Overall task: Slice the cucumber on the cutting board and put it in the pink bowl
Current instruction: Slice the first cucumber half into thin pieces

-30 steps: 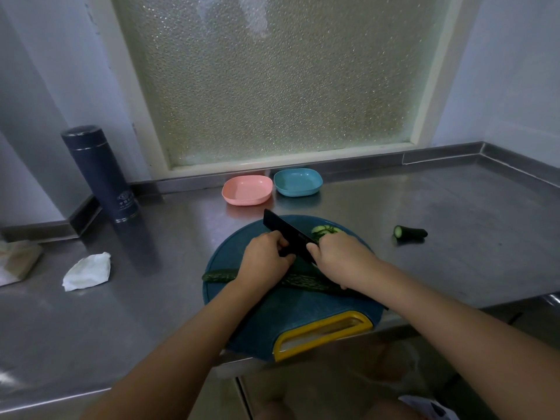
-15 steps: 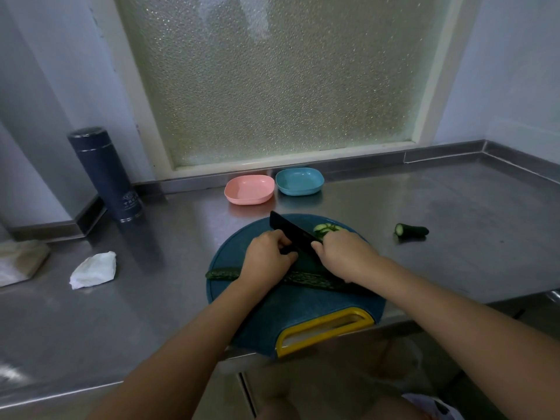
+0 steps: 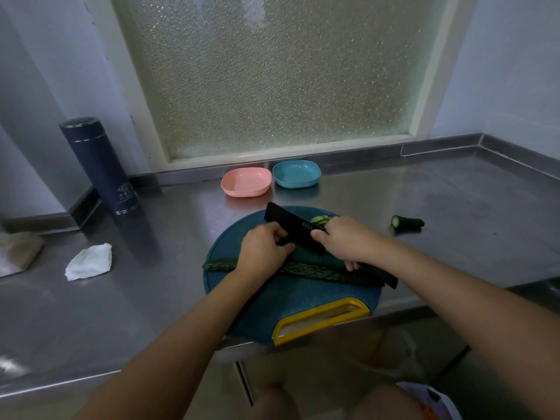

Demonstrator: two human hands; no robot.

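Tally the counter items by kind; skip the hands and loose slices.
Bowls: 2 (pink bowl, blue bowl)
Cutting board: 1
Knife: 1
Cucumber pieces: 2 (long cucumber, cut-off end)
Flask: 1
Crumpled tissue: 1
Cloth: 1
Total: 9

No wording is proving legible: a pale emblem is showing on the dark flask at far left, and a small label on the knife.
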